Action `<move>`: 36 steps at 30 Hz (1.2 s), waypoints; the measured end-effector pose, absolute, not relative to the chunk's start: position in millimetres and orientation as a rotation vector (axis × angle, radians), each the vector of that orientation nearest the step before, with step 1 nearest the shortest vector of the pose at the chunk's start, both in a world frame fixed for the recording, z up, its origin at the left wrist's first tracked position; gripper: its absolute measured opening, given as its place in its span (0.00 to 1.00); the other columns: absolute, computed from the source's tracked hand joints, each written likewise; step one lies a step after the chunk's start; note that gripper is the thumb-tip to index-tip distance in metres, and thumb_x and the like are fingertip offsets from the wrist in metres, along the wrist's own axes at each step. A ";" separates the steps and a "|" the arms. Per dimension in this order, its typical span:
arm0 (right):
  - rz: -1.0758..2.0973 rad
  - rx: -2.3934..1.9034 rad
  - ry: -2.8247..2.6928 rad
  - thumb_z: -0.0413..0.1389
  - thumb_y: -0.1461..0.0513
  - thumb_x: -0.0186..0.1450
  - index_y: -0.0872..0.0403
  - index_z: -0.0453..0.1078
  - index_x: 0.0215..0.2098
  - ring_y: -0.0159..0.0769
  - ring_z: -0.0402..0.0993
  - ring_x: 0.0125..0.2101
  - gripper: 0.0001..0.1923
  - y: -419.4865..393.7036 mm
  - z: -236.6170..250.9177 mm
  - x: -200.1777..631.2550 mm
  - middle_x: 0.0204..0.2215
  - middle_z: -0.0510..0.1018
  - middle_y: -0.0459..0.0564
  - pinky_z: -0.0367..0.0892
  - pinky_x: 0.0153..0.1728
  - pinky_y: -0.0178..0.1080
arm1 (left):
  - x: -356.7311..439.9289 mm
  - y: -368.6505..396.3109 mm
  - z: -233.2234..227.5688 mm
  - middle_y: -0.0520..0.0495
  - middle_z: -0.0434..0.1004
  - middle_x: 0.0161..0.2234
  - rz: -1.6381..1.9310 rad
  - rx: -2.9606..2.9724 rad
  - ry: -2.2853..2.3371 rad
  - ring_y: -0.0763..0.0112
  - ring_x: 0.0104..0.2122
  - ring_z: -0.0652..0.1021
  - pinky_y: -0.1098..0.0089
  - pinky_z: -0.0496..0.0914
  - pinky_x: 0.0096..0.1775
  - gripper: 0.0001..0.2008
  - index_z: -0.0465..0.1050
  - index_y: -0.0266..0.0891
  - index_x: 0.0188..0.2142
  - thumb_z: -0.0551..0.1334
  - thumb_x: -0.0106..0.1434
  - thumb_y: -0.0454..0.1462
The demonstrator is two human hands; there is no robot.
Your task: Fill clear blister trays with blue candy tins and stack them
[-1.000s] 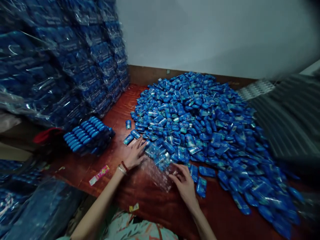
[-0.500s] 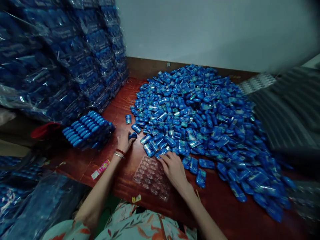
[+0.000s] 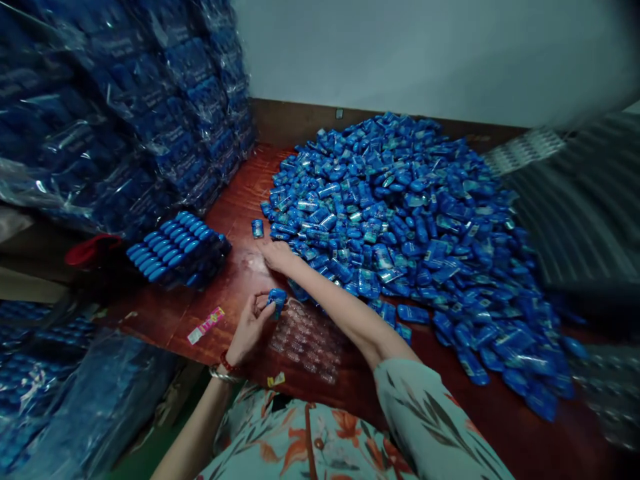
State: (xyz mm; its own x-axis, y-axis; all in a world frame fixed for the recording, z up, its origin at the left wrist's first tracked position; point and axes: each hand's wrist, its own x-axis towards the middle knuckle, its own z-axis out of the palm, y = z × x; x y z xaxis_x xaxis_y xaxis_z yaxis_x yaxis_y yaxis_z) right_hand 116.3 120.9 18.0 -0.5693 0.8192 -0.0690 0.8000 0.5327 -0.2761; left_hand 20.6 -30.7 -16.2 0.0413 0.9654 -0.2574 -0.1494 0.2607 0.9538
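While the left hand [image 3: 250,325] pinches a blue printed packet [image 3: 278,299] (too small to read), the right hand [image 3: 278,256] curls beside the packet pile [image 3: 400,207], its hold unclear.

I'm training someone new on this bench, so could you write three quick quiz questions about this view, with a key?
1. Multiple choice: what does the left hand hold?
A) a pink strip
B) a blue packet
C) a red strap
2. True or false: the red-beaded bracelet is on the left wrist.
3. Fill in: in the picture, the tall wrapped stack stands to the ____ of the loose heap.

Key: 1. B; 2. True; 3. left
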 end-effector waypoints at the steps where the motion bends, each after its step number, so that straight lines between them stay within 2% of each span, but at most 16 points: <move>1: 0.463 -1.389 -2.644 0.45 0.68 0.64 0.57 0.58 0.54 0.41 0.71 0.42 0.19 114.3 23.0 128.8 0.45 0.73 0.58 0.65 0.41 0.40 | 23.1 -34.3 -16.5 0.43 0.75 0.44 1.086 0.936 1.195 0.65 0.41 0.77 0.64 0.70 0.44 0.30 0.56 0.39 0.54 0.62 0.56 0.46; 2: 0.506 -1.358 -2.587 0.46 0.67 0.65 0.55 0.55 0.56 0.40 0.71 0.42 0.21 105.4 28.1 144.3 0.47 0.72 0.55 0.65 0.41 0.40 | 26.2 -36.8 -18.2 0.43 0.73 0.47 1.104 0.959 1.202 0.65 0.44 0.76 0.64 0.70 0.46 0.31 0.54 0.41 0.56 0.62 0.57 0.46; 4: 0.743 -1.234 -2.270 0.48 0.62 0.65 0.53 0.53 0.56 0.37 0.72 0.39 0.21 79.8 35.5 181.1 0.45 0.73 0.51 0.66 0.40 0.38 | 33.6 -38.5 -25.3 0.43 0.70 0.51 1.129 1.019 1.222 0.65 0.47 0.73 0.65 0.68 0.48 0.29 0.56 0.42 0.56 0.62 0.57 0.45; 6: 0.952 -1.207 -1.974 0.50 0.58 0.65 0.51 0.57 0.54 0.35 0.72 0.38 0.19 44.9 34.7 218.4 0.42 0.73 0.48 0.67 0.39 0.38 | 42.0 -36.4 -35.6 0.43 0.70 0.49 1.157 1.067 1.226 0.65 0.46 0.74 0.66 0.69 0.47 0.24 0.62 0.40 0.51 0.61 0.57 0.45; 8: 1.102 -1.286 -1.712 0.52 0.57 0.63 0.50 0.61 0.49 0.35 0.72 0.35 0.17 5.5 23.2 247.5 0.37 0.73 0.47 0.69 0.36 0.37 | 49.5 -31.5 -46.2 0.45 0.73 0.44 1.208 1.105 1.234 0.67 0.43 0.74 0.67 0.69 0.45 0.18 0.65 0.39 0.46 0.61 0.58 0.43; 12: 1.139 -1.460 -1.198 0.56 0.56 0.59 0.49 0.59 0.44 0.32 0.72 0.26 0.17 -60.0 -17.9 264.1 0.33 0.72 0.46 0.69 0.24 0.34 | 55.2 -17.4 -60.3 0.47 0.73 0.38 1.277 1.270 1.311 0.69 0.38 0.75 0.68 0.70 0.42 0.12 0.68 0.38 0.40 0.61 0.58 0.41; 14: 1.096 -1.457 -1.056 0.56 0.56 0.60 0.49 0.58 0.43 0.32 0.73 0.26 0.16 -75.6 -35.8 255.8 0.34 0.72 0.46 0.71 0.24 0.35 | 52.1 -10.1 -62.4 0.46 0.73 0.38 1.252 1.408 1.342 0.68 0.38 0.74 0.68 0.70 0.42 0.11 0.69 0.38 0.40 0.61 0.58 0.40; 17: 0.957 -1.456 -1.132 0.54 0.58 0.62 0.50 0.59 0.43 0.34 0.75 0.33 0.12 -77.7 -50.2 238.9 0.36 0.73 0.48 0.72 0.34 0.37 | 42.5 -2.2 -60.2 0.45 0.74 0.38 1.137 1.719 1.271 0.67 0.40 0.74 0.66 0.69 0.44 0.10 0.69 0.38 0.41 0.59 0.60 0.38; 20: 0.778 -1.471 -1.452 0.51 0.61 0.64 0.51 0.63 0.44 0.37 0.73 0.38 0.09 -68.7 -52.7 230.3 0.37 0.74 0.50 0.70 0.40 0.40 | 30.2 -0.9 -54.8 0.43 0.74 0.39 1.023 1.993 1.093 0.67 0.40 0.74 0.64 0.69 0.44 0.09 0.69 0.37 0.42 0.55 0.63 0.35; 24: 0.584 -1.371 -1.876 0.48 0.66 0.66 0.53 0.65 0.45 0.39 0.70 0.38 0.10 -61.6 -46.9 235.2 0.36 0.73 0.53 0.68 0.41 0.43 | 17.2 -9.4 -51.6 0.43 0.74 0.40 1.064 2.091 1.000 0.69 0.40 0.75 0.67 0.71 0.41 0.11 0.68 0.38 0.45 0.54 0.63 0.32; 27: 0.595 -1.286 -2.042 0.47 0.67 0.65 0.53 0.66 0.46 0.39 0.70 0.38 0.12 -61.5 -39.3 242.6 0.36 0.73 0.53 0.68 0.40 0.43 | 18.4 -19.3 -50.7 0.44 0.74 0.40 1.208 1.980 1.065 0.69 0.40 0.75 0.67 0.71 0.41 0.11 0.67 0.39 0.44 0.57 0.62 0.31; 30: 0.680 -1.279 -1.934 0.49 0.65 0.65 0.51 0.66 0.45 0.37 0.72 0.38 0.10 -63.4 -32.0 250.0 0.36 0.74 0.50 0.69 0.40 0.40 | 30.9 -27.9 -46.2 0.46 0.73 0.40 1.310 1.826 1.141 0.71 0.39 0.75 0.68 0.72 0.41 0.13 0.65 0.40 0.47 0.58 0.61 0.31; 36: 0.621 -1.589 -1.495 0.55 0.59 0.62 0.52 0.66 0.39 0.36 0.74 0.36 0.08 -77.0 -30.7 268.0 0.34 0.76 0.48 0.69 0.38 0.37 | 55.8 -39.3 -45.1 0.46 0.73 0.39 1.134 1.892 1.088 0.72 0.39 0.75 0.69 0.71 0.41 0.12 0.68 0.40 0.46 0.58 0.62 0.32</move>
